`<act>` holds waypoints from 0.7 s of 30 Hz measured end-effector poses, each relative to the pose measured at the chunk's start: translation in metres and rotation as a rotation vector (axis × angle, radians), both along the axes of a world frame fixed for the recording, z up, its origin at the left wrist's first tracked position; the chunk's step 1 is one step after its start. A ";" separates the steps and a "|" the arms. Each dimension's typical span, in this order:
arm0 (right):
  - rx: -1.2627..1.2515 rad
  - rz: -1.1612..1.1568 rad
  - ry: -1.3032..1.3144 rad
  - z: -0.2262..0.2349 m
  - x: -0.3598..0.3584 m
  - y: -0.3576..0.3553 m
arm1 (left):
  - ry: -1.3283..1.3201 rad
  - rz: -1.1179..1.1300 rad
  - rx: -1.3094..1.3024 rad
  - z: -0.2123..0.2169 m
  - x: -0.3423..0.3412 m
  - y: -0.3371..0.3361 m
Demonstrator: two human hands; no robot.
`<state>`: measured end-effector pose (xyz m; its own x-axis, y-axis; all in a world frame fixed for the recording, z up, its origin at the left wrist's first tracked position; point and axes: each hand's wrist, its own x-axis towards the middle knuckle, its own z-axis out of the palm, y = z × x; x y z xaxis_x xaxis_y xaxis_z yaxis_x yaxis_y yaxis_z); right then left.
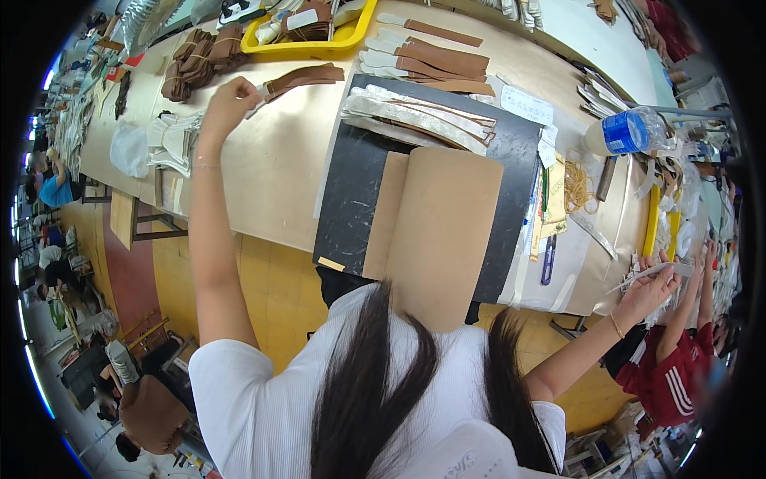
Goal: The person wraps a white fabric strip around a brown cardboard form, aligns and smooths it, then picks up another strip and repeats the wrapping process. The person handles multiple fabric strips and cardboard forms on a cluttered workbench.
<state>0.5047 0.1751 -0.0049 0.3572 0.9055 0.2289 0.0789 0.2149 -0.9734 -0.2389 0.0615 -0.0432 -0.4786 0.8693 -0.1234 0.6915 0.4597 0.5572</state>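
My left hand (227, 104) reaches far out over the pale worktable (279, 160), its fingers closed on the near end of a bundle of brown leather strips (303, 77). My right hand (648, 291) is out past the table's right edge and pinches a thin pale strip (656, 271). Between my arms a tan leather sheet (439, 231) lies on a black cutting mat (355, 199). A stack of pale and brown strips (415, 118) rests on the mat's far end.
A yellow tray (319, 46) of brown pieces stands at the back, with more brown strips (439, 57) beside it. A water bottle (626, 132), rubber bands (576, 188) and a blue-handled tool (548, 259) lie at right. A person in red (678, 375) is at right.
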 end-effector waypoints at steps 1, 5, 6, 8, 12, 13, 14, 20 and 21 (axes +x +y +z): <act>0.029 0.014 0.001 0.001 0.000 -0.004 | -0.120 0.034 0.025 0.019 0.012 0.004; 0.125 0.083 0.012 -0.002 -0.014 -0.007 | -0.344 -0.062 0.275 0.090 0.058 0.008; 0.088 0.092 0.022 0.000 -0.018 -0.008 | -0.368 -0.108 0.348 0.109 0.079 0.010; 0.008 0.130 0.062 0.003 -0.029 -0.004 | -0.393 -0.179 0.506 0.150 0.123 0.002; 0.025 0.265 0.161 0.015 -0.058 -0.010 | -0.848 -0.312 0.671 0.180 0.197 -0.020; 0.048 0.289 0.191 0.018 -0.067 -0.012 | -0.954 -0.328 0.617 0.178 0.208 -0.022; 0.053 0.299 0.205 0.024 -0.076 -0.017 | -1.062 -0.349 0.561 0.170 0.217 -0.023; -0.028 0.381 0.092 0.054 -0.106 -0.039 | -1.300 -0.164 -0.088 0.109 0.246 -0.035; -0.070 0.396 0.037 0.058 -0.117 -0.045 | -1.314 -0.149 -0.111 0.100 0.247 -0.038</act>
<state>0.3882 0.1302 0.0532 -0.0160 0.9877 0.1558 -0.0319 0.1552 -0.9874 0.0085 0.0235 0.0573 0.1487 0.8583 -0.4911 -0.2817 0.5128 0.8110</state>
